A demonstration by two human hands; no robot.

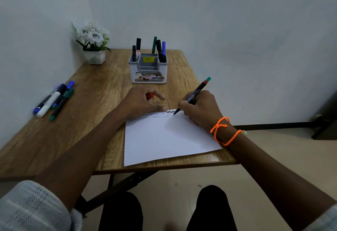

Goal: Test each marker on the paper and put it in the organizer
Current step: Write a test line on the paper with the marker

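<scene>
A black marker (193, 95) with a red band and a teal end is gripped by the right hand (199, 109), its fingers curled round the barrel, and its tip is set on the far edge of the white paper (164, 139), where zigzag test lines (164, 114) in several colours are seen in a row. The marker is tilted, its teal end pointing up and away toward the right. A red cap (149, 96) is held inside the curled fingers of the left hand (144, 101), while that hand's thumb is laid flat along the paper's far edge. An orange beaded cord (223, 131) is worn round the right wrist. The paper is laid on the near right part of the wooden table (94, 88), with one corner reaching past the table's front edge. Beyond the hands, near the table's far edge, a grey organizer (148, 70) is stood upright; two markers (136, 49) are kept in its left compartment and three more markers (159, 48) in its right compartment. A loose group of untested markers (54, 99), blue, white, black and green, is lain on the table's left side, well apart from the paper. A white pot of white flowers (93, 41) is placed at the far left corner against the wall.
</scene>
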